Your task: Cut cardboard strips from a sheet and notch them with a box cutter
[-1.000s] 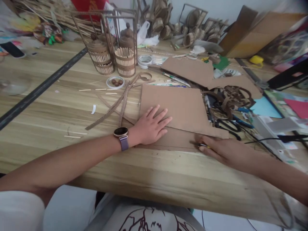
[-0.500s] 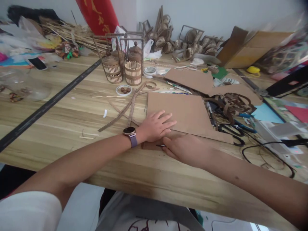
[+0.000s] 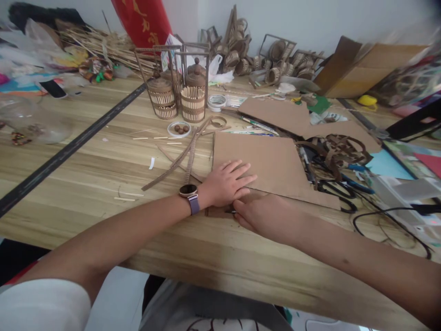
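Observation:
My left hand (image 3: pixel 227 184) lies flat with fingers spread on a brown cardboard sheet (image 3: pixel 268 158). Just right of it, my right hand (image 3: pixel 260 212) is closed around a small, thin dark object whose tip shows past the fingertips; what it is cannot be made out. That tip sits over a narrow cardboard strip (image 3: pixel 216 212) along the sheet's near edge. Left of the sheet lie long thin brown strips (image 3: pixel 179 158). A white dish (image 3: pixel 178 129) of small brown balls stands behind them.
Slatted baskets (image 3: pixel 193 103) in tall frames stand behind the dish, beside a tape roll (image 3: pixel 217 102). Scissors (image 3: pixel 336 189), cables and coiled brown strips (image 3: pixel 344 151) lie on the right. An open cardboard box (image 3: pixel 361 69) is at the back right.
The view has shifted slightly, moving the scene a little to the right. Both hands keep nearly the same places on the cardboard.

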A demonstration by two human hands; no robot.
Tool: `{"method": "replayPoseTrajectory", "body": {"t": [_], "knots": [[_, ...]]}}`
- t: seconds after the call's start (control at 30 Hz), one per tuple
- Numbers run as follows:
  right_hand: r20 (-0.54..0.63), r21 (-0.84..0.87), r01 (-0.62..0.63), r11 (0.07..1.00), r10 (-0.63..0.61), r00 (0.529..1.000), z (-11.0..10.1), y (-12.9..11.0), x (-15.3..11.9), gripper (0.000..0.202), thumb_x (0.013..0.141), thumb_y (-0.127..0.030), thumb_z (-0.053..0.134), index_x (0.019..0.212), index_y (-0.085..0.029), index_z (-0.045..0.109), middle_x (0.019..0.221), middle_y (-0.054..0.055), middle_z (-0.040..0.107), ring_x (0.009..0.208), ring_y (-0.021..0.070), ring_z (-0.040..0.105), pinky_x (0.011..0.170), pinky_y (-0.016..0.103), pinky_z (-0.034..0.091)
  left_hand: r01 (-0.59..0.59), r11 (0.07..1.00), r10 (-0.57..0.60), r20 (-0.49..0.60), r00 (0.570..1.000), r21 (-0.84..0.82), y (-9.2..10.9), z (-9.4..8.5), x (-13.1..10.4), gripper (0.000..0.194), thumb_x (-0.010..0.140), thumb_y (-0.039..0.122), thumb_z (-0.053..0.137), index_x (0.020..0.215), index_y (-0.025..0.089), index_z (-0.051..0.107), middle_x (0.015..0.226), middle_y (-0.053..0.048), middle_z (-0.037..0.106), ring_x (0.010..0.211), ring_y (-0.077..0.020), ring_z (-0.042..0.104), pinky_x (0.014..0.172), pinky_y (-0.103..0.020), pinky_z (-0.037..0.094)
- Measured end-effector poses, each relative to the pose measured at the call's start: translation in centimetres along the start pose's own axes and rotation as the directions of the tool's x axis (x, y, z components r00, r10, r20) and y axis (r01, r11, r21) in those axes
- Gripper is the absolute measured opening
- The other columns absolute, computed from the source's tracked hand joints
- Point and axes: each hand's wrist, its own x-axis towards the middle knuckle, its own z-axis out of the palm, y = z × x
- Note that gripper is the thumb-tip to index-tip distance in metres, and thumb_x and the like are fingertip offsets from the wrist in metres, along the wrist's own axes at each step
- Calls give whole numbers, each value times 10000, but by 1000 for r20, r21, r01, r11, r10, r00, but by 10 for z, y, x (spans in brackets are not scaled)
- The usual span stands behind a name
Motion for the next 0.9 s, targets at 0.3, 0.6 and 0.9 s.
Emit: {"method": "replayPoseTrajectory", "body": {"t": [0.3, 0.6, 0.9], "knots": [[23, -65, -23, 998, 24, 999, 2, -2, 1, 236, 956, -209, 500, 1040, -124, 702, 847, 118, 751, 695, 210, 696, 481, 267, 314, 2, 1000, -2, 25, 1000, -8, 1, -1, 1, 474, 1047, 439, 425, 1463, 238, 533, 1578, -118, 445, 1467, -313, 390, 1184, -474, 334], [189, -155, 76, 985, -46, 981, -17, -8, 9, 285, 832, -49, 561, 1056, -125, 720, 875, 135, 769, 725, 205, 725, 529, 244, 425, -24, 1000, 24, -2, 1000, 4, -1, 3, 1, 502, 1049, 472, 400, 1474, 232, 515, 1576, -130, 443, 1461, -318, 397, 1164, -481, 345], [147, -95, 21, 995, -6, 989, -15, -12, 7, 257, 810, -65, 596, 1030, -126, 712, 886, 144, 761, 715, 193, 703, 540, 241, 439, -37, 999, 37, 25, 999, 32, 0, 3, 1, 547, 1046, 517, 372, 1511, 245, 463, 1592, -123, 420, 1475, -338, 373, 1163, -500, 330]]}}
